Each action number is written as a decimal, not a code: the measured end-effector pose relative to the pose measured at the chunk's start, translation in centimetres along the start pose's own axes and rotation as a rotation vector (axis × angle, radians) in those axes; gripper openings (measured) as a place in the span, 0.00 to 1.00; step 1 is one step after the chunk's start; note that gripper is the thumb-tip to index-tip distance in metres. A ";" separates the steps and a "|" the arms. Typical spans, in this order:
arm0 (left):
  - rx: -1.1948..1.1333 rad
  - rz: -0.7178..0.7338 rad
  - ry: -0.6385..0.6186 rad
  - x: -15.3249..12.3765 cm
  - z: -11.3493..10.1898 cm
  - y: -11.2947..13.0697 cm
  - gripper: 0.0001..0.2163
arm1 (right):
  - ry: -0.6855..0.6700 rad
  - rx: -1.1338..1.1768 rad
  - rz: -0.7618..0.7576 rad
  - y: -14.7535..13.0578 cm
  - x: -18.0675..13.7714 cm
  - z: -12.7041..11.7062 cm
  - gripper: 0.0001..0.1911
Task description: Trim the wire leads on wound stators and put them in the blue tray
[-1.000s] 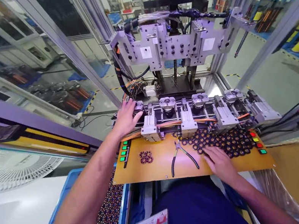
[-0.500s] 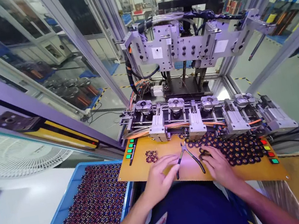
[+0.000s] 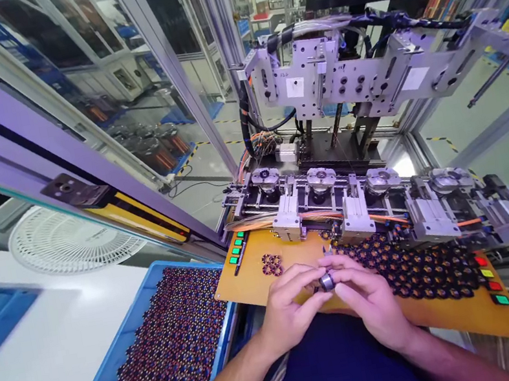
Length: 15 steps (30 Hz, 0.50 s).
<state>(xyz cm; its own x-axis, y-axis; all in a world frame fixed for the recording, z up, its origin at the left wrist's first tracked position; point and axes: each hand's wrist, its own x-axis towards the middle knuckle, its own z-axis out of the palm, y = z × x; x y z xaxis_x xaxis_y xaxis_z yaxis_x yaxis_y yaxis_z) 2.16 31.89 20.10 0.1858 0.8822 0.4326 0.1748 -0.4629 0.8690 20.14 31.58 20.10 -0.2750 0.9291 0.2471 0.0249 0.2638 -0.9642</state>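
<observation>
Over the front edge of the amber work board, my two hands meet around one small ring-shaped motor stator with a grey metal rim. My left hand pinches it from the left, and the fingers of my right hand close on it from the right. Fingertips cover part of it. Just behind the fingers show the tips of the cutting pliers; their handles are hidden by my hands. Left of these lies a small cluster of reddish stators. Many dark stators spread across the board's right side.
A winding machine with several metal fixtures stands along the board's back edge. Green buttons are at the left; red, yellow and green buttons at the right. A blue tray full of stators sits left, near a white fan.
Both hands have come together above the pliers, bringing a stator between them. Earlier they were apart on either side of the pliers, the right at dark stators. The view has shifted, moving the scene.
</observation>
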 end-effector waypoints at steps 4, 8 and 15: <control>0.066 0.090 0.023 0.4 -0.1 -0.3 0.15 | 0.003 0.023 0.023 -0.2 1.0 0.1 0.05; 0.109 0.121 0.061 1.1 -0.4 -0.4 0.15 | -0.034 -0.013 0.010 0.0 2.0 0.1 0.08; 0.248 0.119 0.191 0.7 -1.7 -2.3 0.20 | -0.193 -0.037 0.052 -1.2 6.5 -2.8 0.11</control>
<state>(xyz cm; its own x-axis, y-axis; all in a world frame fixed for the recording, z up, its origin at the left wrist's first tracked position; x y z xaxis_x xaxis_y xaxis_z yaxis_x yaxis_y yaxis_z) 0.24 33.68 18.84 0.0384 0.8101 0.5851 0.3971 -0.5496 0.7350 21.04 38.06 23.13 -0.4514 0.8759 0.1704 0.0782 0.2290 -0.9703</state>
